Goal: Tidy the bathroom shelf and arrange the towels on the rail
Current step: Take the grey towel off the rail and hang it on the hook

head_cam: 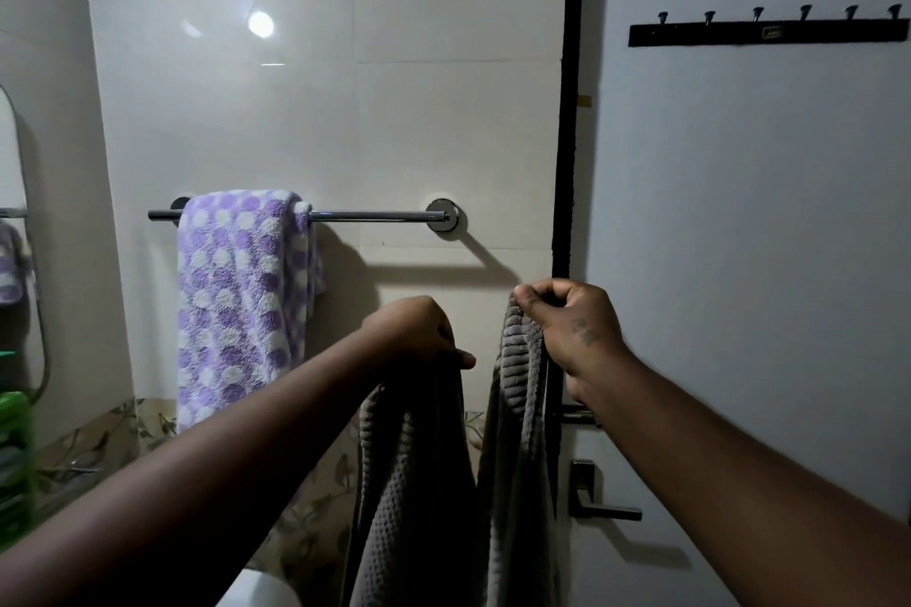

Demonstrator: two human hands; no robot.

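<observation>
Your grey towel (517, 409) hangs below the rail (374, 215), top edge gripped in the curled fingers (537, 306) of your left hand (416, 330) and right hand (567, 320), so the bare bar runs sideways up-left of them, beside the spotted towel (236, 301), left hand nearer.

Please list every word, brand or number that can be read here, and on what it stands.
No text is legible.
Small label on the black hook rack: too small to read.
Mark on the right hand: too blurred to read.
</observation>
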